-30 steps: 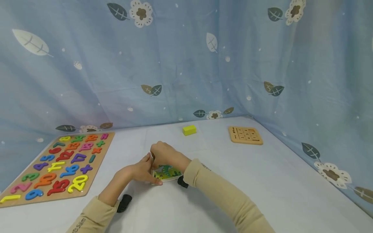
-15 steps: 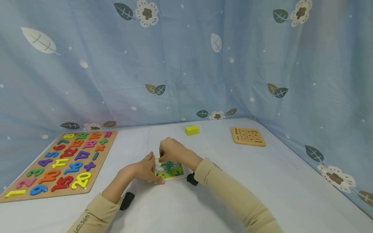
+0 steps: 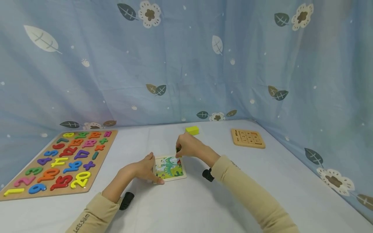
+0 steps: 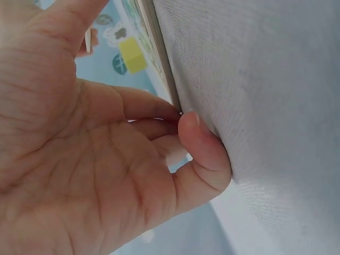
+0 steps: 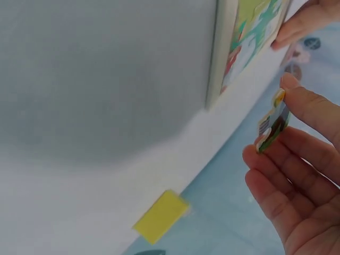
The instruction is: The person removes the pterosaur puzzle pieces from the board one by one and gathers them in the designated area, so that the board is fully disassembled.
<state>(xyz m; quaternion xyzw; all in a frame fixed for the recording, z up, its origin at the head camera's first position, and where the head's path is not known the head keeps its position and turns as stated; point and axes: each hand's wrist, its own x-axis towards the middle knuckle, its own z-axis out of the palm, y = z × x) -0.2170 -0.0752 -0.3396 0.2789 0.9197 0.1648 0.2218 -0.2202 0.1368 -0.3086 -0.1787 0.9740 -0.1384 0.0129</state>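
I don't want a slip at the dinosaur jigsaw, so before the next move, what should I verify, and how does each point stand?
1. Right hand's grip on the jigsaw piece, pinched between thumb and fingers: ok.
2. Left hand against the left side of the dinosaur jigsaw: ok.
3. Dinosaur jigsaw lying flat on the white tablecloth: ok, as far as the views show.
4. Jigsaw piece seated: not ok; it is held apart from the jigsaw.
5. Vacant spot matching the piece: cannot tell; the right hand partly covers that corner in the head view.
6. Yellow block clear of the jigsaw: ok.
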